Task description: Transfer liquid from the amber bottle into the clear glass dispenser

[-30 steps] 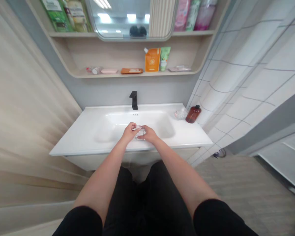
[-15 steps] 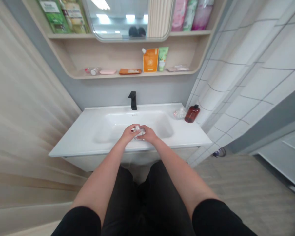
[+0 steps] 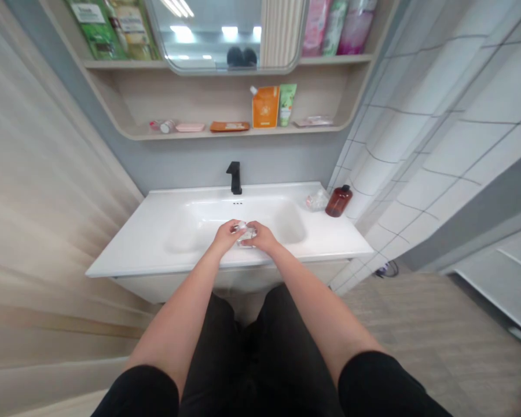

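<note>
Over the front part of the white sink basin point(image 3: 191, 226), both hands meet on a small clear container point(image 3: 246, 234) with a whitish top. My right hand point(image 3: 263, 236) is closed around its right side. My left hand point(image 3: 226, 236) is closed at its upper left, thumb and fingers at the top. Fingers cover part of the container, so its exact kind is unclear. Behind the basin stands a black faucet point(image 3: 235, 178).
On the counter's right stand a brown bottle with a black cap point(image 3: 339, 201) and a clear crumpled-looking item point(image 3: 316, 200). Above, a shelf point(image 3: 186, 134) holds an orange pouch point(image 3: 265, 108), a green tube point(image 3: 287, 105) and several small items. A beige curtain point(image 3: 47, 191) hangs at left.
My left fingers have shifted slightly at the top of the clear container. Both hands otherwise keep their place over the basin.
</note>
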A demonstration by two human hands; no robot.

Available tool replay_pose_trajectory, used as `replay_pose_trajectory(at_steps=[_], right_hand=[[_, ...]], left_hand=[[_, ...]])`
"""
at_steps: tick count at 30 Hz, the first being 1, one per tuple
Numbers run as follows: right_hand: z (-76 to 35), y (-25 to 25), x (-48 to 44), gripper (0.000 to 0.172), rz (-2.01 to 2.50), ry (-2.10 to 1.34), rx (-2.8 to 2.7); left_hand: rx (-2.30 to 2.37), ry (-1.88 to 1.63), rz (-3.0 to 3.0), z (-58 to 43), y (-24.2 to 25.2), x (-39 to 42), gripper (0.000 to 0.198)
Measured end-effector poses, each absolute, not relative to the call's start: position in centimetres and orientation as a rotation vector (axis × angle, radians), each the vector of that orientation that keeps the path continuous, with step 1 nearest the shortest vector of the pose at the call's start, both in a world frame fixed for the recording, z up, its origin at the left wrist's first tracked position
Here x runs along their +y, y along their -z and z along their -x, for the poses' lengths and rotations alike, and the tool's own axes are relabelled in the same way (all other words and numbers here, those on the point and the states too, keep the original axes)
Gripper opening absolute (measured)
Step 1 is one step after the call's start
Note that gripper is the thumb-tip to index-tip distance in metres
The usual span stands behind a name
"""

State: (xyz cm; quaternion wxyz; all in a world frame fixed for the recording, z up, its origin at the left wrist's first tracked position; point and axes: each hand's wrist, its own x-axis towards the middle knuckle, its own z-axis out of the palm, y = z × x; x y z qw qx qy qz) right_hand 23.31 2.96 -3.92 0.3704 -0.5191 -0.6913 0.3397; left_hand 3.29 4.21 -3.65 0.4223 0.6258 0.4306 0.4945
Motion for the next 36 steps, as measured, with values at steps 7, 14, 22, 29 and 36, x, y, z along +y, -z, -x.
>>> replay_pose_trajectory(at_steps=[7, 14, 22, 29, 36], right_hand=[[-23.3, 3.7, 2.8, 0.075, 1.327, -0.899, -1.764], [-23.3, 3.5, 2.8, 0.073, 1.371, -0.863, -1.776], [-23.5, 4.7, 3.4, 0.071, 1.353, -0.909, -1.732], [-23.4, 4.5, 3.3, 0.069, 1.355, -0.868, -1.725], [-23.5, 4.3, 3.1, 0.075, 1.355, -0.898, -1.697]], left_hand=[[1.067, -1.233, -1.575, -3.3, 3.5, 4.1, 0.062], [0.975, -1.245, -1.53, -3.4, 4.1, 4.4, 0.06], [0.869, -1.272, -1.5, -2.9, 5.3, 5.2, 0.084], [1.031, -1.278, -1.507, -3.3, 5.6, 5.4, 0.09], [0.99, -1.281, -1.443, -3.0, 5.1, 5.0, 0.088]])
